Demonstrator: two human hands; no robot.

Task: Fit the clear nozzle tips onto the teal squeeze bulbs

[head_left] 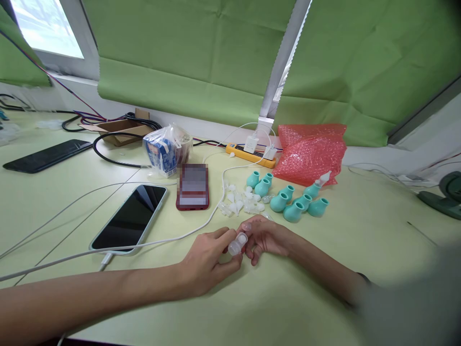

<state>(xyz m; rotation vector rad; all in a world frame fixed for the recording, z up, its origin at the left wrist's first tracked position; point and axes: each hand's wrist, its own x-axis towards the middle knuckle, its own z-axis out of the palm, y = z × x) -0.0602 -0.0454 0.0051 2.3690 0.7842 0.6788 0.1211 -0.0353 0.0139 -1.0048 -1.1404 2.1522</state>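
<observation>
My left hand (pixel 207 262) and my right hand (pixel 264 238) meet low over the pale green table (pixel 360 250). Between their fingertips they pinch a small clear plastic cap (pixel 237 244). Both hands are closed on it. Just beyond them lies a heap of several small clear plastic tips (pixel 241 201). To its right stand several teal rubber bulbs (pixel 292 202); one of them (pixel 317 185) carries a clear tip.
A phone with a dark screen (pixel 131 216) lies on a white cable at left, a red phone (pixel 193 187) beside it. Behind are a bagged milk carton (pixel 165 149), a yellow power strip (pixel 250 154), red bubble wrap (pixel 309 151), a cardboard box (pixel 120 129) and another black phone (pixel 46 154).
</observation>
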